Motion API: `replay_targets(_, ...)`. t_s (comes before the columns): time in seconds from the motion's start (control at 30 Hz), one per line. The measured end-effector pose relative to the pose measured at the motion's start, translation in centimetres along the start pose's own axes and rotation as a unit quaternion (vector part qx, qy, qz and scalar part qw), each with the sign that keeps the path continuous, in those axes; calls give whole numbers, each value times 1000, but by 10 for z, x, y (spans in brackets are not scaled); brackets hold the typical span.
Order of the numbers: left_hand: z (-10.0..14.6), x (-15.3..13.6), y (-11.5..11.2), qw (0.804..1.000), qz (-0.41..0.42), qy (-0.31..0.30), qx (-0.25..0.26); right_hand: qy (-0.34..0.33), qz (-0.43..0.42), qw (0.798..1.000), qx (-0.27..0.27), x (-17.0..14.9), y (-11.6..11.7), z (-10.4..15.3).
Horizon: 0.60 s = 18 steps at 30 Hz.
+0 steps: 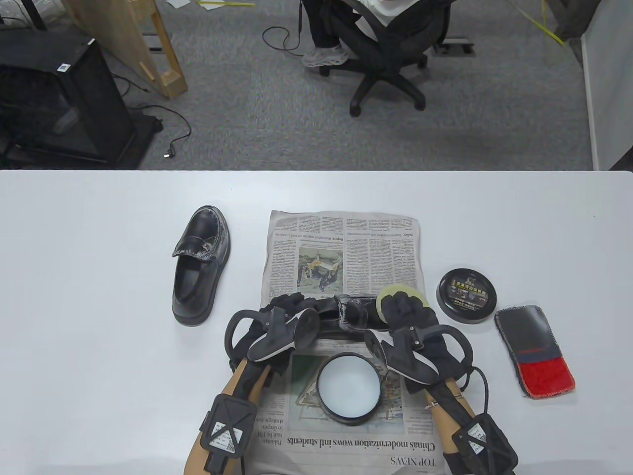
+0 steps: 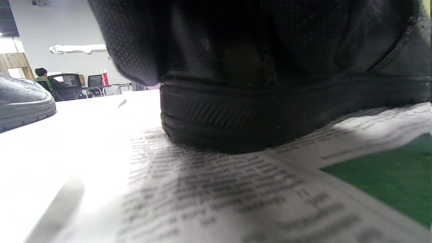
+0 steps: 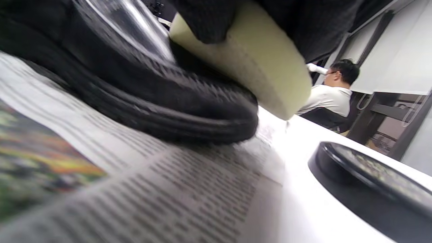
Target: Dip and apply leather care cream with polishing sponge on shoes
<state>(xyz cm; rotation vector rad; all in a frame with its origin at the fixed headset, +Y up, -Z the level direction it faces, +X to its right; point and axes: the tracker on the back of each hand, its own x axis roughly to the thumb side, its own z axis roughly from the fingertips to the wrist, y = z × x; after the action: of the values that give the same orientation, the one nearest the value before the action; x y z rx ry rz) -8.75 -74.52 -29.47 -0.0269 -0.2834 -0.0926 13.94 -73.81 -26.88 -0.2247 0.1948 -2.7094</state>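
Left hand [image 1: 284, 316] grasps shoe [image 1: 353, 316] heel | right hand [image 1: 410, 316] fingers clench sponge [image 1: 390, 294] at toe | risk: shoe skids across newspaper [image 1: 341, 247] under uneven pressure.

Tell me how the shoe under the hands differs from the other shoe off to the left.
The shoe on the newspaper lies crosswise, held by the left hand while the right hand presses a yellow sponge on its toe end. The spare shoe stands untouched on the bare table, toe pointing away, with whitish scuffs on its front. Both are black leather loafers.
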Motion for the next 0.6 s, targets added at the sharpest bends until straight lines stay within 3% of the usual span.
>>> replay_targets(0.07, 0, 1, 0, 1000, -5, 3, 1, 15, 9, 1000, 7, -6, 5, -3)
replay_targets(0.17, 1, 1, 1, 1000, -8, 8, 2, 21, 4, 998, 59, -16, 6, 0)
replay_targets(0.37, 1, 1, 1, 1000, -10, 11, 2, -36, -29, 989, 142, -20, -14, 17)
replay_targets(0.6, 1, 1, 0, 1000, -5, 6, 6, -31, -100, 990, 98, -51, -33, 53)
